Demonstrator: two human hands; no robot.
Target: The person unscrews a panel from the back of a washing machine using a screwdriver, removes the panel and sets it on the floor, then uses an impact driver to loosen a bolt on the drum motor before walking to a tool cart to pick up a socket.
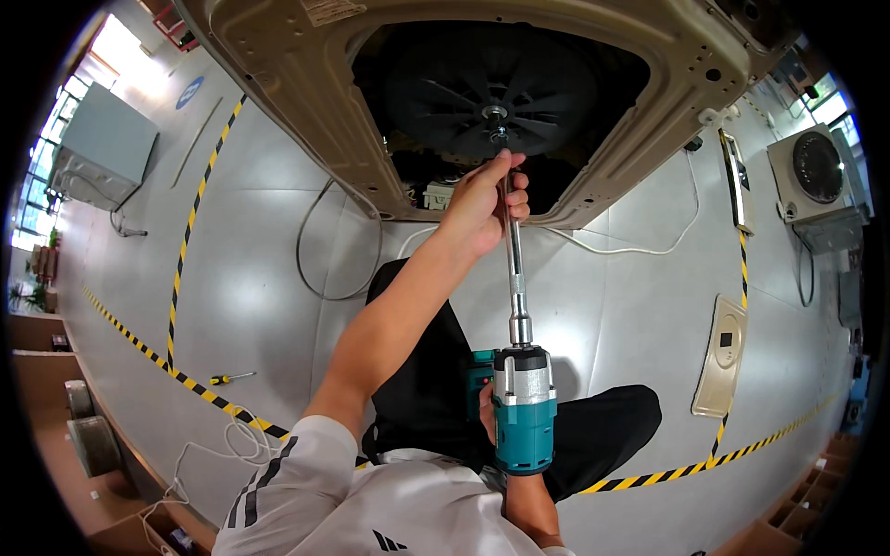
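Note:
My left hand (487, 199) wraps round a long chrome extension bar (515, 278), just below a socket on the central bolt (493, 112) of a black ribbed round wheel (445, 88) inside the beige metal housing (278, 93). The bar runs down to a teal and silver power tool (524, 417). My right hand (488, 408) grips that tool from behind and is mostly hidden by its body.
A yellow screwdriver (222, 379) and white cables (630, 250) lie on the grey floor. A beige panel (718, 357) lies at right. Appliances (97, 139) stand at both sides, another (805, 185) at right. Cardboard boxes (37, 371) and striped tape (195, 232) are around.

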